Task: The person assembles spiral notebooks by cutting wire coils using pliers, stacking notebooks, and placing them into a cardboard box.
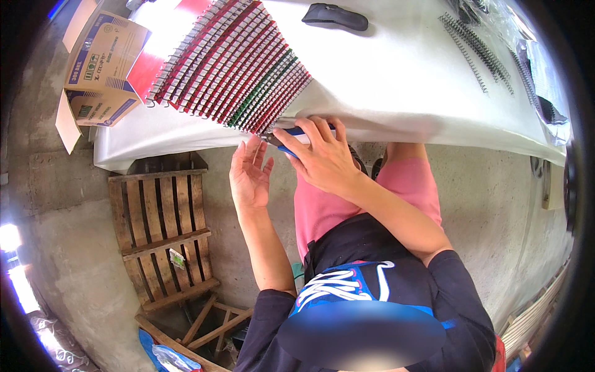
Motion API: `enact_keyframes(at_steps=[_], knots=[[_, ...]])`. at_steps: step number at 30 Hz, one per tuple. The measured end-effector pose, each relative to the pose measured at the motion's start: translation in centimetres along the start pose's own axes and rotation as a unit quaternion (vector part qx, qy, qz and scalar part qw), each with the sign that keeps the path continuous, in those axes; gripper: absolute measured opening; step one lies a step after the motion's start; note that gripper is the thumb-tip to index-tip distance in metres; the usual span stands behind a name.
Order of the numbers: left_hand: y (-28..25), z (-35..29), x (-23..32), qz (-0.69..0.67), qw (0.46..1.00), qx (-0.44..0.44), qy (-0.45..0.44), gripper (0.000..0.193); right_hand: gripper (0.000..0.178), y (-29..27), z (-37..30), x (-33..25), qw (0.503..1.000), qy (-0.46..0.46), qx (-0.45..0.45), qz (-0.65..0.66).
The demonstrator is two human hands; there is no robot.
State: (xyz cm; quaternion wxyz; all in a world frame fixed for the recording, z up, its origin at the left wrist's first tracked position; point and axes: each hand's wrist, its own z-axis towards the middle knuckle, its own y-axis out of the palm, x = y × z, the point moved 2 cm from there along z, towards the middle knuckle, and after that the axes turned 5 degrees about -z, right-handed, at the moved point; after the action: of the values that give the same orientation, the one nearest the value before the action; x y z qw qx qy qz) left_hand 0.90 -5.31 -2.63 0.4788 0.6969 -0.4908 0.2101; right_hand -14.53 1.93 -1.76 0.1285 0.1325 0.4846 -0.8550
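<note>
A fanned row of spiral-bound notebooks (229,68) lies on the white-covered table (384,80), their coils overlapping in lines, with mostly red edges and a green one among them. At the row's near corner, my right hand (325,152) grips a pair of blue-handled pliers (286,150). The pliers' jaws point left at the coil ends; whether they touch a wire is too small to tell. Beside the jaws, my left hand (251,180) is raised with its palm partly showing and fingers extended, its fingertips close to the lowest notebook edge. Nothing shows in it.
Loose black spiral coils (474,46) lie at the table's right, beside clear plastic bags (542,80). A black elongated object (334,17) rests at the far side. An open cardboard box (102,68) stands at the left. Below it leans a slatted wooden pallet (164,229).
</note>
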Motion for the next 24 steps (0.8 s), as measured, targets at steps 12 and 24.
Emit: enact_keyframes(at_steps=[12,24], knots=[[-0.3,0.2,-0.1,0.0,1.0,-0.011,-0.001,0.042,0.045,-0.3,1.2,0.8,0.891,0.182,-0.237,0.343],[-0.2,0.1,-0.1,0.002,1.0,-0.009,0.01,0.042,0.043,-0.6,0.9,-0.3,0.999,0.001,-0.034,0.017]])
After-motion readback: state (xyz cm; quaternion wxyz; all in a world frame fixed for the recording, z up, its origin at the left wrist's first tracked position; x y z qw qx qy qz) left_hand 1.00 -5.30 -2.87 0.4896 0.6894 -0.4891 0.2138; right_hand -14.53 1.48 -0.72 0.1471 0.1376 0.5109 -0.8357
